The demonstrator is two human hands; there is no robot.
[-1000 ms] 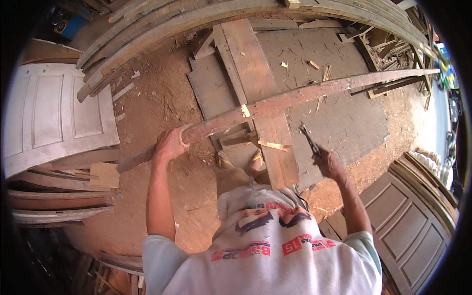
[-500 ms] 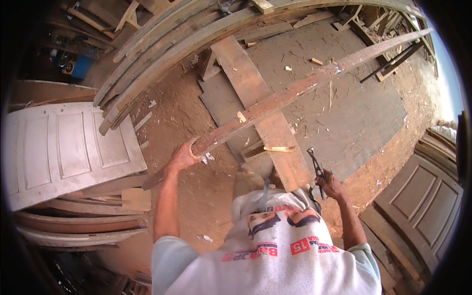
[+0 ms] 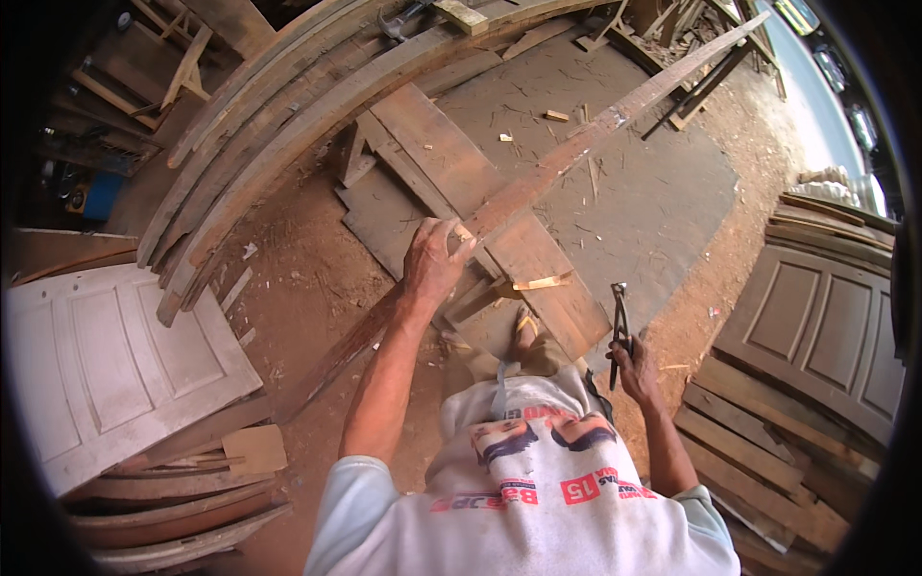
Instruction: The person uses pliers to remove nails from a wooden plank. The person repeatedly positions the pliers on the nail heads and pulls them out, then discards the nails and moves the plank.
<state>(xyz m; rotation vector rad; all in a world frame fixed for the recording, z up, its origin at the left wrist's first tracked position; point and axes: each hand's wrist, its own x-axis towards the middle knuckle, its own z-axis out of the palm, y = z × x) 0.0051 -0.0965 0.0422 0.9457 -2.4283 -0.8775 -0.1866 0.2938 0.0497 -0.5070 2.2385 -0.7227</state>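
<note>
A long reddish-brown wooden beam [image 3: 543, 178] slants across the view, lying over a wide plank [image 3: 526, 252]. My left hand [image 3: 434, 261] is closed over the beam just left of that plank. A small pale piece of wood [image 3: 464, 233] shows between its thumb and forefinger; whether they pinch it I cannot tell. On the right, apart from the beam, my right hand [image 3: 634, 367] is closed round the handles of a pair of dark metal pincers [image 3: 619, 312], jaws pointing away from me. A light wood splinter [image 3: 542, 282] lies on the plank near my body.
A dark sheet [image 3: 634, 192] strewn with chips covers the ground beyond the plank. Long curved timbers [image 3: 288, 144] run along the far left, with a hammer [image 3: 401, 21] on them. A pale panelled door [image 3: 115, 360] lies left; another panelled door [image 3: 816, 322] and stacked boards [image 3: 749, 442] stand right.
My left hand has moved along the beam, away from its near end, up to the small pale wood piece. My right hand still holds the pincers. The whole view has shifted.
</note>
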